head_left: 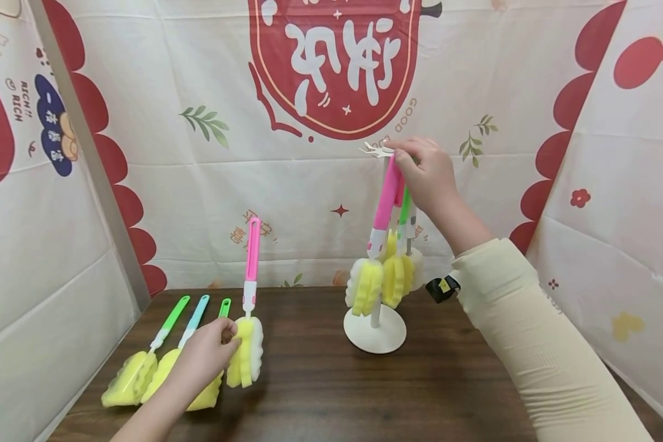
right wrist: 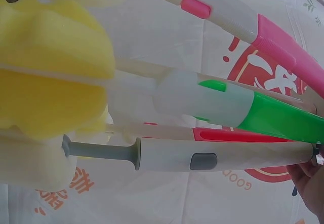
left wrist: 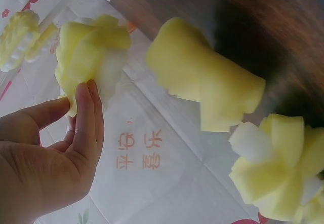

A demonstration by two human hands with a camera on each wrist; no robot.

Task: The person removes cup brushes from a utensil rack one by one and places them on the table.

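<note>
Head view: right hand [head_left: 428, 178] pinches pink brush [head_left: 383, 209] at rack [head_left: 374, 331] top — three hung; left hand [head_left: 207, 356] grips upright brush [head_left: 248, 307]; three more lie flat [head_left: 143, 362].

Dark wood table [head_left: 320, 393]; printed cloth walls [head_left: 160, 202] (red motifs).

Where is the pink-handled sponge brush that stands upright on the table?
In the head view, the pink-handled sponge brush stands at the lower left of the wooden table, its sponge head held by the left hand, just right of three sponge brushes lying flat.
</note>
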